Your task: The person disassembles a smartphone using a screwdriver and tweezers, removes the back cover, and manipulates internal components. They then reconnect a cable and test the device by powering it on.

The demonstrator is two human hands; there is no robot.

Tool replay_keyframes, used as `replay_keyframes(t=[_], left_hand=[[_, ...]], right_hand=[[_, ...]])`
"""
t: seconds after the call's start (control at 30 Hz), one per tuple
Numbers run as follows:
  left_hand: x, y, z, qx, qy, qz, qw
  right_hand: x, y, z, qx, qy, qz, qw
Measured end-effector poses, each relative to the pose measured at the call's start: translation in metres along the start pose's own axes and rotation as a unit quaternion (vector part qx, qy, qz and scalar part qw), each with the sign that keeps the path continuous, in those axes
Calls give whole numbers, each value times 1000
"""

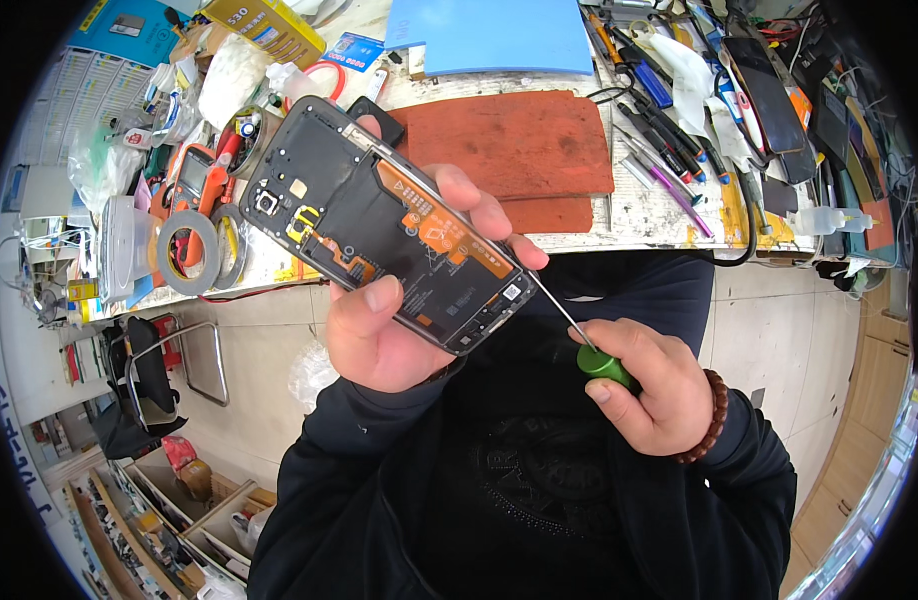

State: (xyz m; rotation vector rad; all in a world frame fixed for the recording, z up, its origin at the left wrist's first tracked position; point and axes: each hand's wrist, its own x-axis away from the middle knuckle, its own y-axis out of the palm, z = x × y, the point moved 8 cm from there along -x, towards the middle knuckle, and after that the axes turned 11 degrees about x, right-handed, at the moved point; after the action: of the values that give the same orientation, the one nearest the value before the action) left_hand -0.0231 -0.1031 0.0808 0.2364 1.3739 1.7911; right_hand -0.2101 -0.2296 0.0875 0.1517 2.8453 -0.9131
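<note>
The opened phone (331, 160) is tilted, up and left of centre, its edges pinched by the left hand (379, 342). The right hand (657, 385) grips a green-handled screwdriver (603, 366) near its lower-right end; light pressure, away from the orange ribbon (464, 248), seems wise.

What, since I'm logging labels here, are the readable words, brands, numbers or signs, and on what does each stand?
I don't copy wording, but print shows here:
Yellow tin: large characters, partly legible.
Blue card: too small to read.
Printed sheets: too small.
Light blue sheet: faint lettering at left, unclear.
Orange flex cable on the opened smartphone: too small.
Black battery: fine print, too small.
Black sweatshirt: dark emblem, unclear.
</note>
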Motion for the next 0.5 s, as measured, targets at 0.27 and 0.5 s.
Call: replay_keyframes(t=[0.27, 0.5], left_hand=[[4, -5, 0, -19, -13, 29, 999], [4, 1, -5, 16, -18, 8, 1000]], right_hand=[[-7, 1, -1, 12, -16, 16, 1000], [-7, -3, -1, 20, -10, 41, 999]])
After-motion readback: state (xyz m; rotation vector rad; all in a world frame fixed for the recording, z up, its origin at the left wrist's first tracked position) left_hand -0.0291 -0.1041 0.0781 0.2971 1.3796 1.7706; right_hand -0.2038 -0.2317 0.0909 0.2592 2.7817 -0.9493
